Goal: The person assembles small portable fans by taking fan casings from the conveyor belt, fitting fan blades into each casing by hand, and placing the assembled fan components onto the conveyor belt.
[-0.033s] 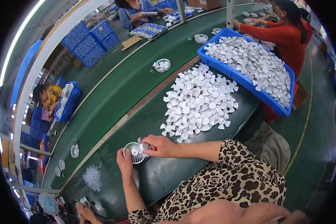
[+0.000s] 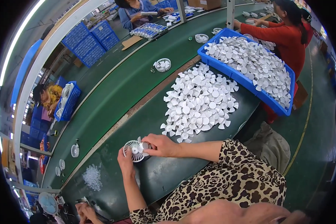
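Note:
My left hand [image 2: 126, 160] grips the rim of a round white fan grille [image 2: 129, 146] above the green work surface. My right hand [image 2: 160, 145] pinches a white fan blade [image 2: 143, 146] between thumb and fingers, partly over the right side of the grille. Whether the blade touches the grille's hub, I cannot tell. A large heap of white fan blades [image 2: 198, 104] lies on the surface beyond my right hand. Left of my left hand is a small pile of clear little parts [image 2: 92, 177].
A blue crate [image 2: 246, 80] full of fan blades stands at the back right. A green conveyor belt [image 2: 119, 80] carries a grille [image 2: 162, 65] and several others. Co-workers sit around it; a co-worker's hands [image 2: 86, 212] are at the lower left.
My hands and the fan grille have shifted up very slightly. At the lower left, a co-worker's hands have moved, and the white grille beside them is now mostly hidden.

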The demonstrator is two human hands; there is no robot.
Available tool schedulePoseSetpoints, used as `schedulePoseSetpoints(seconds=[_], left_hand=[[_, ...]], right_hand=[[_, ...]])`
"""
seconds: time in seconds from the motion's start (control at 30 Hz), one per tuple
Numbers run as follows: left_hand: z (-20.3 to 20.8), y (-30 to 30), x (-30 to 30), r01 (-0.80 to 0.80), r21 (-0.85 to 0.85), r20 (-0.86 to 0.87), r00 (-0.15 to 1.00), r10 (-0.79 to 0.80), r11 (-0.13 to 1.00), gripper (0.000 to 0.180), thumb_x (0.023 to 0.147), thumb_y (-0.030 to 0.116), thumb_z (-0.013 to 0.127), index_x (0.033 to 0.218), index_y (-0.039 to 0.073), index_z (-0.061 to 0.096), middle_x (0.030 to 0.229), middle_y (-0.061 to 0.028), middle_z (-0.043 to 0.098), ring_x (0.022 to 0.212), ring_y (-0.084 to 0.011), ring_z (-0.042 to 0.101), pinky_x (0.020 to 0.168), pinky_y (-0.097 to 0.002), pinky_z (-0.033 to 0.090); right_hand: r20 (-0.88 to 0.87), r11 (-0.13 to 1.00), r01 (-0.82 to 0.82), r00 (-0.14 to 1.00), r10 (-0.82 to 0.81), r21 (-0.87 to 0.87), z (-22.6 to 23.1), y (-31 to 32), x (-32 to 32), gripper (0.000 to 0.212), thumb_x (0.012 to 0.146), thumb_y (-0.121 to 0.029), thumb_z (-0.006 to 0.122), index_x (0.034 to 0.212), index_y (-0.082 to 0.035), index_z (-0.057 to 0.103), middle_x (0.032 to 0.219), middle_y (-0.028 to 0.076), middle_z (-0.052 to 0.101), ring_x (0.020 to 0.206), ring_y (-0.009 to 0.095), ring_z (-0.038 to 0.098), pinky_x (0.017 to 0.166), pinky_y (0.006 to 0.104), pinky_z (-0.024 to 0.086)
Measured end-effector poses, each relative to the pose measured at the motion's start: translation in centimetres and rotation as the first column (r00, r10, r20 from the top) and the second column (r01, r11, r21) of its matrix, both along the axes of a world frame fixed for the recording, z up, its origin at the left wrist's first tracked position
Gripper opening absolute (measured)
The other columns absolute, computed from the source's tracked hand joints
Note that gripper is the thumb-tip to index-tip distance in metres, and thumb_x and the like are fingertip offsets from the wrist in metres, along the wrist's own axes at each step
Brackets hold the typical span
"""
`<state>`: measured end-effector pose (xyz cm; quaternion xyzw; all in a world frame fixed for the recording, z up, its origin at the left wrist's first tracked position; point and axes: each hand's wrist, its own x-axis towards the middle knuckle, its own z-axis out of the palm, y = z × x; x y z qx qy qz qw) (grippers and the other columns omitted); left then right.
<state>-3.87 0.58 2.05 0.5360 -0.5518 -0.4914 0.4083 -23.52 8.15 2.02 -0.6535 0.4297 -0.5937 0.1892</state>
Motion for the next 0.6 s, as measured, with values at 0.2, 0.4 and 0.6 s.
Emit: schedulePoseSetpoints(seconds=[0.2,0.4,0.6], left_hand=[[-1.2,2.1,-3.6,0.159,0.130,-0.420,0.903,-0.091,0.979,0.016,0.090,0.012,0.060,0.102,0.002,0.059,0.093,-0.0041,0.063,0.085,-0.0124,0.060,0.074,-0.0261,0.048],[-1.1,3.1,-3.5,0.283,0.248,-0.518,0.847,-0.120,0.926,0.034,0.099,0.033,0.045,0.111,0.002,0.054,0.104,-0.0079,0.062,0.092,-0.0153,0.062,0.079,-0.0306,0.052],[-1.3,3.5,-3.2,0.336,0.278,-0.599,0.793,-0.111,0.900,0.035,0.099,0.031,0.047,0.115,0.001,0.053,0.106,-0.0070,0.062,0.093,-0.0145,0.061,0.080,-0.0297,0.051]], right_hand=[[-0.180,0.994,0.062,0.981,-0.078,-0.094,0.3,0.1,-0.6,0.036,0.075,-0.015,0.071,0.107,-0.005,0.057,0.084,0.007,0.054,0.064,0.020,0.058,0.054,0.0315,0.049],[-0.407,0.998,0.067,0.912,-0.056,0.012,-0.6,0.4,-0.6,0.034,0.075,-0.016,0.066,0.105,-0.006,0.055,0.090,0.012,0.053,0.083,0.030,0.059,0.065,0.0390,0.052],[-0.491,0.997,0.070,0.870,-0.041,0.040,-0.3,0.5,-0.6,0.032,0.074,-0.014,0.065,0.102,-0.007,0.054,0.090,0.012,0.052,0.082,0.029,0.059,0.063,0.0392,0.052]])
